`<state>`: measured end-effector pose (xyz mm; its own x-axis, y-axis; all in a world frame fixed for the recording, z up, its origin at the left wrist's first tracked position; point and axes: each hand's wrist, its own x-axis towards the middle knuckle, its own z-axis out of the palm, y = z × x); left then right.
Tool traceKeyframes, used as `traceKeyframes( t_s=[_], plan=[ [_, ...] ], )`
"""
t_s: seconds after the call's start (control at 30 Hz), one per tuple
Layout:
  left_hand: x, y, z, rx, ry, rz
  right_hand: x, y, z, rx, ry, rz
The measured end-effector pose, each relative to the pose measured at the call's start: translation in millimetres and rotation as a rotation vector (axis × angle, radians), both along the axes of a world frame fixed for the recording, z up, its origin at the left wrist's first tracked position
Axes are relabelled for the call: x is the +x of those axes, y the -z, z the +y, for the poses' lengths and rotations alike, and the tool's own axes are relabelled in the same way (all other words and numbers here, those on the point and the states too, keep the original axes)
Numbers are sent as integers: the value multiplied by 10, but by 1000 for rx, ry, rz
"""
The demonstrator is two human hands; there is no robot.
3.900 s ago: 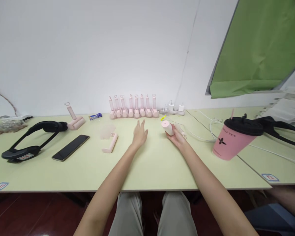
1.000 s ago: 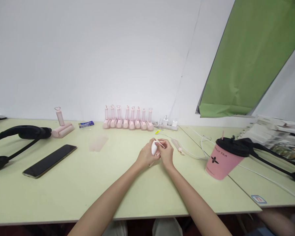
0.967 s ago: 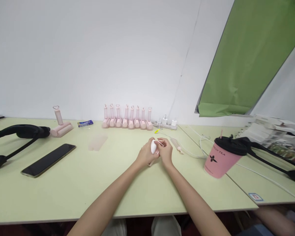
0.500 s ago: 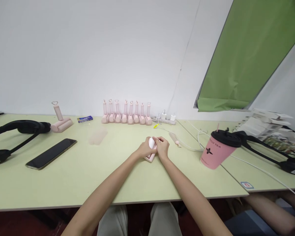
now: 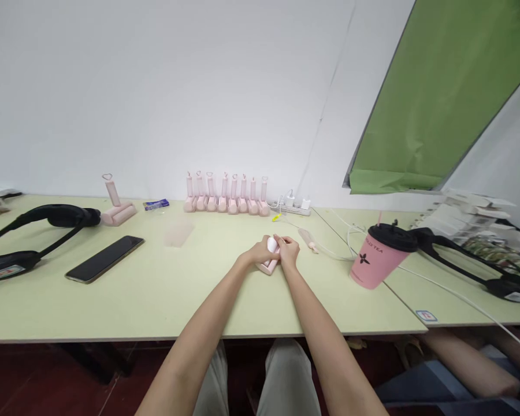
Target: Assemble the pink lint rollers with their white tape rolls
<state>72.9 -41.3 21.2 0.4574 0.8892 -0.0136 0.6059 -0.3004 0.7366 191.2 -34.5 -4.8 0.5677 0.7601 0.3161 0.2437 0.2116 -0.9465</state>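
Near the middle of the table, a small pink case (image 5: 268, 267) with a white oval part (image 5: 273, 244) on it sits between my hands. My left hand (image 5: 260, 251) grips the case from the left, its thumb across it. On the right side, my right hand (image 5: 288, 249) has its fingers pinched at the case's upper edge; what lies between the fingertips is too small to make out. Just right of my hands lies a pink tube-like piece (image 5: 307, 240) on the table. A row of several pink devices (image 5: 233, 205) stands by the wall.
To the right stand a pink cup (image 5: 379, 260), a cable and a black headset (image 5: 459, 263). A phone (image 5: 105, 259), another black headset (image 5: 39, 254) and a pink device (image 5: 118, 212) are at left. A power strip (image 5: 295, 210) lies by the wall. A person's arm shows lower right.
The view has shifted slightly, so the table edge sits higher in the picture. My hands remain around the pink case, with the right fingers slightly moved at its top.
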Motion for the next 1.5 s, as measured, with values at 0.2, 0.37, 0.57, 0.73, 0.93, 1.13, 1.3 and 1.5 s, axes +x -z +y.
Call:
traceKeyframes(
  t_s=[0.2, 0.37, 0.57, 0.73, 0.93, 1.13, 1.3, 1.5],
  plan=[
    [16, 28, -38, 8, -31, -53, 10, 18, 28, 26, -19, 50],
    [71, 109, -78, 11, -75, -179, 27, 43, 36, 20, -13, 60],
    [111, 133, -157, 31, -124, -245, 46, 56, 46, 27, -50, 81],
    [113, 154, -189, -22, -186, -309, 80, 95, 88, -23, -111, 105],
    [129, 180, -212, -38, -157, -321, 72, 80, 45, -14, -184, 47],
    [131, 243, -115, -89, -187, -565, 234, -7, -41, -48, 98, -214],
    [-198, 218, 221, -210, -426, -780, 658, -37, -16, -313, 354, -792],
    [-664, 245, 559, -247, -444, -1026, 920, -16, 80, -530, 349, -1020]
  ],
)
